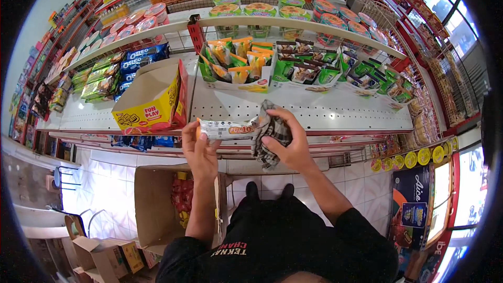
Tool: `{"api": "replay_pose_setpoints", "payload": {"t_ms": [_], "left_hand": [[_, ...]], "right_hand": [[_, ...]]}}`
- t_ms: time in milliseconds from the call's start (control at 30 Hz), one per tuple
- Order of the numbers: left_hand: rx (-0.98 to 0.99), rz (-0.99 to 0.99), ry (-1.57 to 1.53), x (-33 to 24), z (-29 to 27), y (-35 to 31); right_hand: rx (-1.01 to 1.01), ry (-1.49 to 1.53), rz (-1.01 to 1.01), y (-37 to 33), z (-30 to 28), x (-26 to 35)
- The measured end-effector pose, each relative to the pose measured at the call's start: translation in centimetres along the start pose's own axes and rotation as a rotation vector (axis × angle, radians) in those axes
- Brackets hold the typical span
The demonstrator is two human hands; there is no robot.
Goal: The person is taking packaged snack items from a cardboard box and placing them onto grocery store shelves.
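My left hand (201,153) pinches one end of a long, narrow white packet (222,129) with orange marks, held level in front of the shelf edge. A crumpled grey checked cloth (268,141) is bunched in my right hand (294,142), its fingers closed round it. The cloth touches the packet's right end and covers part of it. Both hands are just on my side of a white perforated shelf (230,106). Behind them stands an open display box (236,81) of green and orange snack packets.
A yellow and red display box (152,99) stands on the shelf at left, next to blue biscuit packs (139,63). More boxes of green packets (309,68) line the right. On the floor, an open carton (152,204) holds red packets. Round tubs (259,10) fill the upper shelf.
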State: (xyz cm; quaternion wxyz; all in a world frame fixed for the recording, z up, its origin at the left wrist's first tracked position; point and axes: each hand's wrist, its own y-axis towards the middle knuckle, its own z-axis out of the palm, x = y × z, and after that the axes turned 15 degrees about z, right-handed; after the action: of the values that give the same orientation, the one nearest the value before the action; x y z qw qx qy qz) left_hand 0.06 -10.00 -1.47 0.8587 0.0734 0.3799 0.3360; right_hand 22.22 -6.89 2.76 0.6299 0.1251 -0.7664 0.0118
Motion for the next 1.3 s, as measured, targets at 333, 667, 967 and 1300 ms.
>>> {"api": "replay_pose_setpoints", "payload": {"t_ms": [333,667,967,1300], "left_hand": [[0.029,-0.184,0.251,1.1,-1.0,-2.0],[0.152,-0.097,0.298,-0.2,-1.9,-2.6],[0.541,0.321,0.774,-2.4,1.2,-2.5],[0.571,0.28,0.855,0.2,5.2,-4.4]], "right_hand": [[-0.011,0.136,0.118,-1.1,-0.9,-1.9],[0.237,-0.052,-0.123,-1.3,-3.5,0.1],[0.011,-0.184,-0.131,-0.7,-6.3,3.8],[0.465,-0.183,-0.112,-2.2,-5.9,1.3]]}}
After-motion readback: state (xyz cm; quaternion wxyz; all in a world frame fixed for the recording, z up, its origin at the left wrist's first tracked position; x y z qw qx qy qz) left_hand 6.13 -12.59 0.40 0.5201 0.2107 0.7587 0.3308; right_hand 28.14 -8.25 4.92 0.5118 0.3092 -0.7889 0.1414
